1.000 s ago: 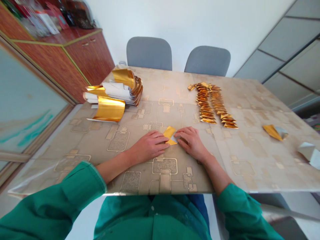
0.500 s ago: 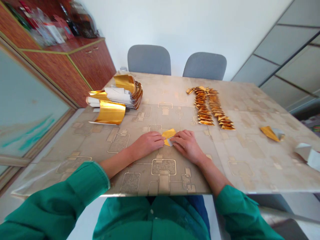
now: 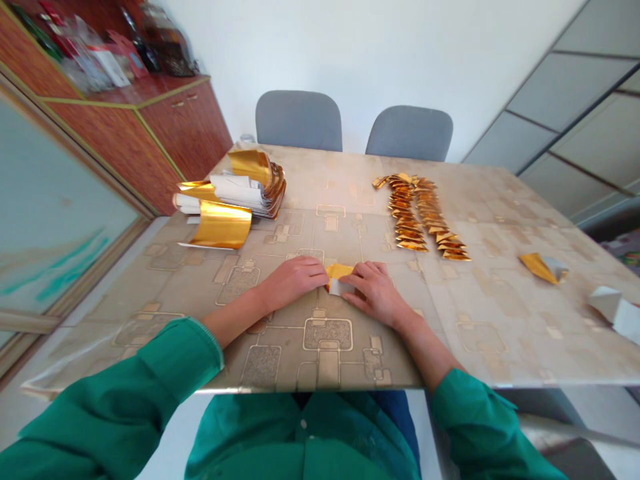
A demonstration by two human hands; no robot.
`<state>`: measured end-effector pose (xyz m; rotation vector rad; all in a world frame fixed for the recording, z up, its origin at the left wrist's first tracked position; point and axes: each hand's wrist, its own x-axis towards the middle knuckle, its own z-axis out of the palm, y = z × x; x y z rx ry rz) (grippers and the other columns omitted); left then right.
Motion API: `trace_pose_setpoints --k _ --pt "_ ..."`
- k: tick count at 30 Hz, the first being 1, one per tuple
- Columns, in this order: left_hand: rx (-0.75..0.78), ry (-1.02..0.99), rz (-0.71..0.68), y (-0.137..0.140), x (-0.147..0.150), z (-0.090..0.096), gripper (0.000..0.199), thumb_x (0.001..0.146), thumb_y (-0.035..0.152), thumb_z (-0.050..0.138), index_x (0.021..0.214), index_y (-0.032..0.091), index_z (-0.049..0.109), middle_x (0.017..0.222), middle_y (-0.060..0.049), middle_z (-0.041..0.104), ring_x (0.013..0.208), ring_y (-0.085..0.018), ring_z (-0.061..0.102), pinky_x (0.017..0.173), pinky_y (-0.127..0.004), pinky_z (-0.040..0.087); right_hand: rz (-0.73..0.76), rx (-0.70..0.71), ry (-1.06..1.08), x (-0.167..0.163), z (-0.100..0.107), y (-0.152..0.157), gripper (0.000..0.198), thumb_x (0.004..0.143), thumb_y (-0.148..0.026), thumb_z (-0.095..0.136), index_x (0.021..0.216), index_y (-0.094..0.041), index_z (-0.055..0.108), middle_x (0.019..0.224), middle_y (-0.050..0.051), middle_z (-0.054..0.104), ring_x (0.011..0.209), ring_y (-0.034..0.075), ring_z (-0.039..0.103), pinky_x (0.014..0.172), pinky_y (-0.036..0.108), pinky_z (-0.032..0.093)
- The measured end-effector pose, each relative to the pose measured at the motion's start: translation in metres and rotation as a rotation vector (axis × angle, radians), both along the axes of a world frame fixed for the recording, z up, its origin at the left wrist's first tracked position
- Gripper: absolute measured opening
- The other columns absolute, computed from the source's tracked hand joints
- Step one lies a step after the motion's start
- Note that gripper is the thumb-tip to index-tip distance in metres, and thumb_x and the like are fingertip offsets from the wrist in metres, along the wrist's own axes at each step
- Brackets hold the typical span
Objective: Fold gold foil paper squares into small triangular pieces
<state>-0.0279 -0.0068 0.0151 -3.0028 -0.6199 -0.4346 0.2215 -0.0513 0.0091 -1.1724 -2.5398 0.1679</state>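
Between my hands, on the patterned tablecloth, lies a small piece of gold foil paper [image 3: 339, 271], partly folded, with its pale back showing on the near side. My left hand [image 3: 296, 280] has its fingers closed at the paper's left edge. From the other side, my right hand [image 3: 374, 291] grips the right edge, thumb and fingertips pressed at the fold. The fingertips hide both ends of the paper. To the left sits a stack of gold foil sheets [image 3: 247, 190] with a curled gold sheet [image 3: 223, 225] in front. Folded gold pieces [image 3: 407, 213] stand in two rows beyond my right hand.
Crumpled gold-and-white paper [image 3: 541, 267] and a white paper scrap [image 3: 620, 312] lie on the right of the table [image 3: 480, 300]. Two grey chairs [image 3: 299, 120] stand at the far side. A wooden cabinet [image 3: 150, 127] with bottles is at the far left.
The paper between my hands has been folded further; more of its pale back now shows at the near edge. My fingers have shifted slightly, and the surrounding piles look the same.
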Motion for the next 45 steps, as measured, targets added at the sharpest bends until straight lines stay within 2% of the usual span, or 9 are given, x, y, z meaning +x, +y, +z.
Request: trace_pose_setpoints --k 7,10,12,14,19,24,29,38,45 --pt "-0.038 0.015 0.046 0.003 0.004 0.0 0.017 0.1 0.019 0.05 0.097 0.018 0.067 0.097 -0.004 0.069 0.096 -0.019 0.061 0.088 -0.032 0.046 0.084 -0.051 0.053 0.005 -0.003 0.003 0.032 0.092 -0.045 0.063 0.116 -0.023 0.065 0.107 0.008 0.061 0.097 0.022 0.053 0.085 0.037 0.038" --pt "-0.051 0.034 0.128 -0.007 0.01 0.003 0.022 0.098 0.034 0.056 0.091 0.017 0.067 0.091 -0.005 0.068 0.09 -0.02 0.061 0.085 -0.033 0.046 0.07 -0.044 0.065 0.004 -0.004 0.004 0.03 0.094 -0.045 0.06 0.114 -0.024 0.065 0.107 0.008 0.062 0.097 0.022 0.053 0.084 0.036 0.039" --pt "-0.051 0.061 0.193 -0.016 0.016 0.006 0.031 0.092 0.046 0.063 0.087 0.016 0.066 0.089 -0.006 0.066 0.09 -0.023 0.06 0.083 -0.036 0.047 0.055 -0.037 0.068 0.003 -0.005 0.004 0.028 0.097 -0.045 0.055 0.11 -0.023 0.067 0.104 0.008 0.062 0.095 0.022 0.053 0.083 0.035 0.04" --pt "-0.054 0.069 0.26 -0.025 0.022 0.007 0.036 0.088 0.05 0.068 0.088 0.015 0.066 0.091 -0.007 0.066 0.091 -0.025 0.06 0.081 -0.037 0.048 0.047 -0.034 0.075 0.001 -0.005 0.004 0.029 0.098 -0.045 0.052 0.107 -0.023 0.067 0.102 0.008 0.061 0.094 0.022 0.052 0.084 0.035 0.041" --pt "-0.072 0.084 0.367 -0.038 0.032 0.004 0.02 0.094 0.035 0.063 0.093 0.014 0.065 0.095 -0.008 0.065 0.093 -0.024 0.059 0.081 -0.036 0.049 0.045 -0.059 0.08 0.003 -0.002 0.003 0.028 0.097 -0.045 0.054 0.108 -0.022 0.066 0.104 0.008 0.061 0.096 0.022 0.052 0.085 0.036 0.041" --pt "-0.07 0.113 0.397 -0.043 0.034 0.002 0.012 0.097 0.023 0.057 0.093 0.016 0.066 0.095 -0.008 0.064 0.094 -0.023 0.058 0.083 -0.034 0.048 0.081 -0.14 0.114 0.01 0.002 0.002 0.029 0.086 -0.035 0.072 0.111 -0.025 0.063 0.114 0.006 0.061 0.105 0.023 0.053 0.09 0.038 0.039" --pt "-0.1 0.033 0.449 -0.047 0.034 0.004 0.015 0.095 0.029 0.06 0.091 0.017 0.067 0.098 -0.008 0.062 0.096 -0.023 0.055 0.082 -0.034 0.048 0.028 -0.179 0.186 0.009 0.003 0.002 0.003 0.094 -0.026 0.061 0.094 -0.023 0.063 0.104 0.003 0.063 0.101 0.02 0.054 0.087 0.035 0.038" --pt "-0.111 -0.018 0.487 -0.042 0.036 0.001 0.017 0.095 0.031 0.06 0.087 0.016 0.065 0.096 -0.007 0.061 0.091 -0.022 0.054 0.075 -0.033 0.045 -0.089 -0.226 0.252 0.002 -0.007 0.007 0.01 0.093 -0.029 0.06 0.086 -0.022 0.061 0.088 0.002 0.062 0.086 0.019 0.055 0.076 0.032 0.038" --pt "-0.197 -0.068 0.517 -0.041 0.036 0.003 0.025 0.094 0.039 0.061 0.086 0.016 0.064 0.098 -0.007 0.062 0.093 -0.023 0.054 0.078 -0.034 0.045 -0.142 -0.251 0.295 -0.003 -0.01 0.007 0.012 0.091 -0.026 0.063 0.079 -0.021 0.061 0.085 0.002 0.061 0.084 0.018 0.055 0.075 0.032 0.037"
